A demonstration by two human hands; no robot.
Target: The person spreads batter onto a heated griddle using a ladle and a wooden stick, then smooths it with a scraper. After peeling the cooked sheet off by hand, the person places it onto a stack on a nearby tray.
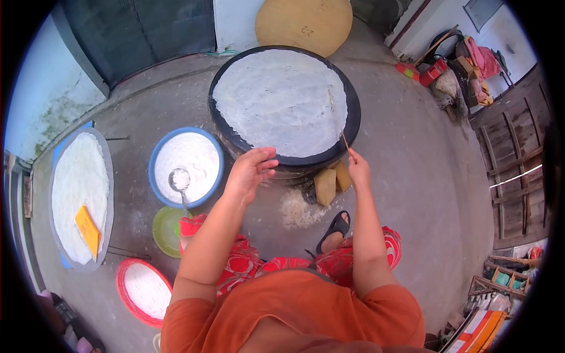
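A wide, thin white sheet of batter (276,100) covers most of a round black griddle (351,112) in front of me. My right hand (359,170) is closed around a thin stick (345,140), which reaches over the griddle's right front edge onto the sheet. At the front left rim, my left hand (252,172) is held with its fingers extended and apart, nothing in them. Left of it stands a blue-rimmed basin (203,138) of white powdery or grainy material, with a metal ladle (179,180) resting in it.
On the left, an oval board (107,159) bears another white sheet and a yellow scraper (87,231). Nearby stand a green bowl (165,230) and a red basin (122,276). Yellow blocks (325,186) lie under the griddle's front. A round wooden board (303,26) leans behind.
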